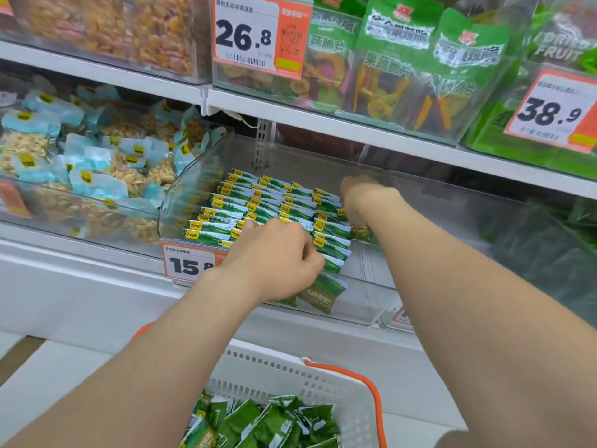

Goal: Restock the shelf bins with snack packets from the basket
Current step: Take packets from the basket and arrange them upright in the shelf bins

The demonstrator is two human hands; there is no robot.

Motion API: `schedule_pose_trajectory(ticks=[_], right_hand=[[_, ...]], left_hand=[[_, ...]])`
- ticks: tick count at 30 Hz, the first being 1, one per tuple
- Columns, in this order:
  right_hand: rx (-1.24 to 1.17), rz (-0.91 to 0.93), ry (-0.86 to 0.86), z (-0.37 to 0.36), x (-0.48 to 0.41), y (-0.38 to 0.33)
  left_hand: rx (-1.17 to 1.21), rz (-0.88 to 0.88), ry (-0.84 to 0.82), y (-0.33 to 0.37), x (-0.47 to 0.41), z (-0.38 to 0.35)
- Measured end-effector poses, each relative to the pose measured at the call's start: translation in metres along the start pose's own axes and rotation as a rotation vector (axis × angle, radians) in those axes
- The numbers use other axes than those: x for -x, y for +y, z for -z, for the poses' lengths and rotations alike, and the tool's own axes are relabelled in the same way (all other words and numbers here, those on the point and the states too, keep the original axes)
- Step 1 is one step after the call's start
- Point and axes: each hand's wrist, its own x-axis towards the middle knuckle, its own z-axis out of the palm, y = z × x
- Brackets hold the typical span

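You stand at the white metal shelving (323,124), which carries several rows of stock. The clear plastic shelf bin (361,302) in the middle is the one you are working in. Below it, near your body, the white slotted plastic basket with an orange handle (274,363) holds a heap of loose green packets (258,421), so there is plenty left to load.

Inside the bin, the small green-and-white snack packets (258,202) stand in neat overlapping rows. They fill the left and middle of the bin, while its right side and front right corner look bare. By my judgement you are at the placing step, setting a handful into the front of the rows and tidying it into line.

Your left hand (274,257) sits at the front of the bin beside the orange-and-white price tag (189,263). Its fingers are curled down around a few packets, and two of these hang below your knuckles against the bin's front wall. Your right hand (358,195) reaches deeper, at the right-hand edge of the rows. Its back faces the camera and its fingers are hidden, so I cannot tell whether it grips a packet or only steadies the row.

Next, seat the left hand's packets upright, printed tops facing the same way as their neighbours. Let go only once they lean on the row behind them. Then reach down to the basket for another handful and begin filling the bare right side.
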Motion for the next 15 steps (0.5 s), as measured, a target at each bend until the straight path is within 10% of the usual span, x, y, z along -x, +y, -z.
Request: schedule_pose_trajectory(ticks=[15], right_hand=[[0.093,-0.051,0.117,-0.021,-0.011,-0.002]], left_hand=[[0.049,0.016,-0.064,0.0,-0.002,-0.002]])
